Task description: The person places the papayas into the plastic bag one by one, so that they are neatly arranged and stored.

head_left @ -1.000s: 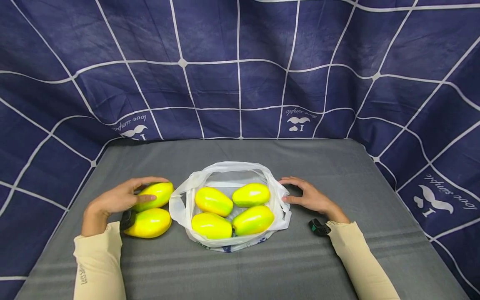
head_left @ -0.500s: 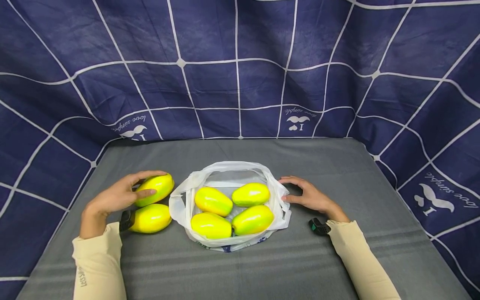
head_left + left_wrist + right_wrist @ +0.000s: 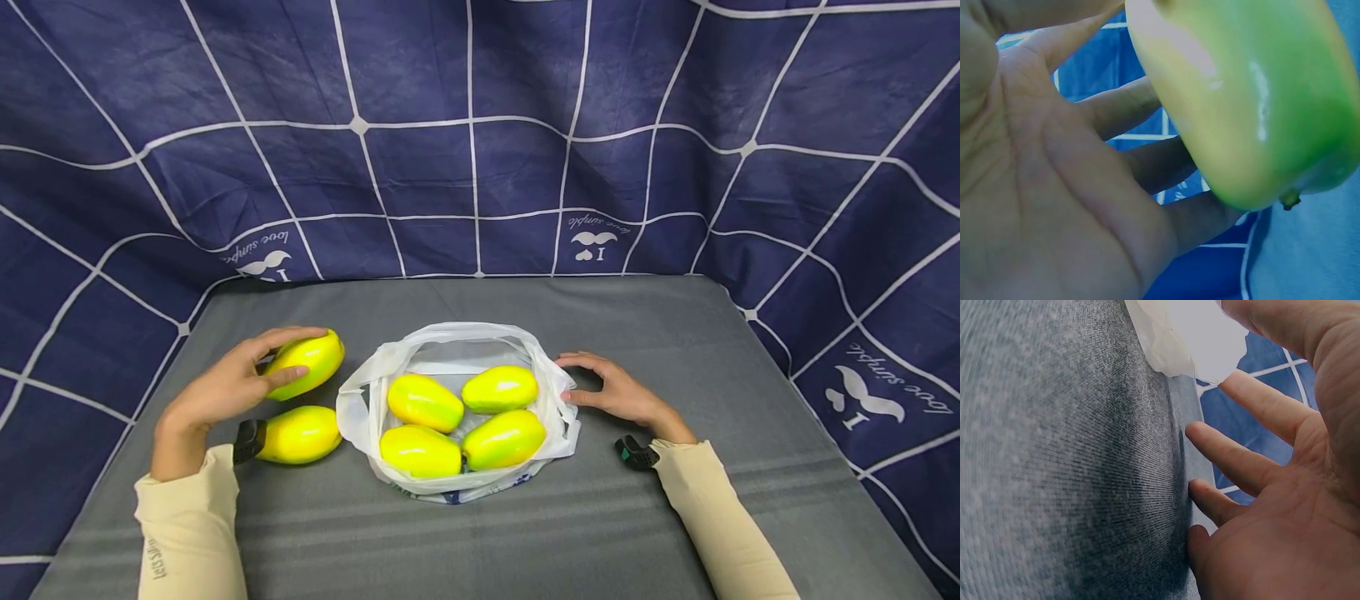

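Now left hand grips mango; right hand, fingers spread, at bag rim.

Both arms wear long, close-fitting cream sleeves, the left sleeve bearing small dark lettering along the forearm. A small black device sits at each wrist, by the cuff. The hands are bare.
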Demonstrator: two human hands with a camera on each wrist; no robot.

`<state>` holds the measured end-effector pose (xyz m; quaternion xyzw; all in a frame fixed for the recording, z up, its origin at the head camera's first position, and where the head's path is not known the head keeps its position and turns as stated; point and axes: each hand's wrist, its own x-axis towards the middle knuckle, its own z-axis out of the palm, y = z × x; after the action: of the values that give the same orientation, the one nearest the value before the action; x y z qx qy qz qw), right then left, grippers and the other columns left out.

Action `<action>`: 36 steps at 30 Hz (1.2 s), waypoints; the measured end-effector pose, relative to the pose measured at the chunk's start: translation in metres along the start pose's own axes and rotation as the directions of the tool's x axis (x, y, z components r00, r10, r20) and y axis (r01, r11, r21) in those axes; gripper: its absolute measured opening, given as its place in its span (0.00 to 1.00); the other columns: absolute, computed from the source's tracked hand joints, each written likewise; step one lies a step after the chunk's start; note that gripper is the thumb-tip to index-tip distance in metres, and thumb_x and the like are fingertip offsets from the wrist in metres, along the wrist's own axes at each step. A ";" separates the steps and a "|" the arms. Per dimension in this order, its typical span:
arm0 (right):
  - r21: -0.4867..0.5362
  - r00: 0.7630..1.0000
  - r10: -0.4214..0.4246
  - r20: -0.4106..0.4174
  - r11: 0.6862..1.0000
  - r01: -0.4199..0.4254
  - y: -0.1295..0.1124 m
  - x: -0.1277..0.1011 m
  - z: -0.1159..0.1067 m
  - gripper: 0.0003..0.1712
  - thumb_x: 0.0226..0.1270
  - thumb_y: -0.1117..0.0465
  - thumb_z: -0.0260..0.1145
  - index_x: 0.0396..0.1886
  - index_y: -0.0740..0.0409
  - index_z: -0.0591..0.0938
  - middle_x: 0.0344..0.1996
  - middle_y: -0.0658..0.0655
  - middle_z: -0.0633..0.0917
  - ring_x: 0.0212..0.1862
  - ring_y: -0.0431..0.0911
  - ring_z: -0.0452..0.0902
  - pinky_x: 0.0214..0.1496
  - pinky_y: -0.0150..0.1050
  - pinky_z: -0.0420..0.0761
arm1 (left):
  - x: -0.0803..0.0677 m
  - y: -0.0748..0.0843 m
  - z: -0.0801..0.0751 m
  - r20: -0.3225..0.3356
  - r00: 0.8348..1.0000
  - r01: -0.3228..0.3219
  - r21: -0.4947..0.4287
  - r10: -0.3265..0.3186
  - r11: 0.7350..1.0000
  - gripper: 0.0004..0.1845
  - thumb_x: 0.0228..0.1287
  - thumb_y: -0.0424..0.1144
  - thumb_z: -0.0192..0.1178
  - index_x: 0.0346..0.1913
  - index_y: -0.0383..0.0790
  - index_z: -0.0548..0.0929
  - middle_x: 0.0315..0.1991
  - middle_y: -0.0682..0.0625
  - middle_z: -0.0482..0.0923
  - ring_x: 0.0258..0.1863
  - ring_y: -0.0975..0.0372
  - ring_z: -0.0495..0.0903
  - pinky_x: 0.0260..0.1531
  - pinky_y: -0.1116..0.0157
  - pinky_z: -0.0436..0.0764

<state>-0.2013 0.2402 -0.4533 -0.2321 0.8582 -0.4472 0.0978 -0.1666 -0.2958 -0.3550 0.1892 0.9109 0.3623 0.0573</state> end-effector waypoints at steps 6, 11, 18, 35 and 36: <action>-0.007 1.000 -0.004 0.002 1.000 0.004 0.001 0.001 0.001 0.32 0.60 0.56 0.76 0.65 0.52 0.79 0.71 0.62 0.72 0.78 0.62 0.54 0.77 0.64 0.51 | 0.005 0.015 -0.006 -0.036 0.991 -0.127 0.045 0.129 0.991 0.27 0.70 0.36 0.62 0.70 0.54 0.73 0.68 0.48 0.71 0.61 0.74 0.65 0.53 0.82 0.64; -0.006 1.000 -0.010 0.002 1.000 0.010 0.001 0.001 0.000 0.32 0.60 0.56 0.76 0.65 0.52 0.79 0.71 0.62 0.72 0.78 0.62 0.53 0.77 0.64 0.51 | 0.012 0.034 -0.009 -0.012 0.983 -0.180 0.075 0.181 0.981 0.25 0.72 0.36 0.60 0.70 0.53 0.74 0.67 0.47 0.71 0.61 0.71 0.67 0.54 0.83 0.64; -0.002 1.000 -0.014 0.001 1.000 0.014 0.001 0.001 0.000 0.31 0.60 0.57 0.76 0.64 0.53 0.79 0.70 0.62 0.73 0.77 0.62 0.54 0.77 0.64 0.51 | 0.024 0.062 -0.008 0.071 0.968 -0.243 0.067 0.239 0.968 0.26 0.71 0.32 0.60 0.70 0.51 0.74 0.69 0.46 0.70 0.66 0.55 0.68 0.57 0.82 0.64; -0.023 1.000 -0.020 -0.003 1.000 0.020 0.001 0.001 -0.001 0.31 0.60 0.56 0.76 0.64 0.52 0.80 0.70 0.62 0.73 0.77 0.61 0.56 0.77 0.63 0.53 | 0.088 0.109 0.034 0.447 0.843 -0.291 -0.086 0.298 0.953 0.28 0.70 0.28 0.56 0.70 0.48 0.74 0.68 0.50 0.72 0.68 0.53 0.69 0.69 0.46 0.67; -0.024 1.000 -0.020 -0.004 0.999 0.020 0.001 0.000 -0.001 0.31 0.60 0.56 0.76 0.64 0.52 0.80 0.70 0.61 0.73 0.77 0.61 0.56 0.77 0.62 0.53 | 0.093 0.111 0.037 0.467 0.835 -0.286 -0.083 0.291 0.955 0.28 0.70 0.27 0.56 0.71 0.48 0.73 0.68 0.50 0.72 0.68 0.53 0.69 0.69 0.47 0.67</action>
<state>-0.2022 0.2413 -0.4534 -0.2410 0.8614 -0.4381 0.0887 -0.2095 -0.1626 -0.3030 0.4067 0.8281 0.3140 0.2242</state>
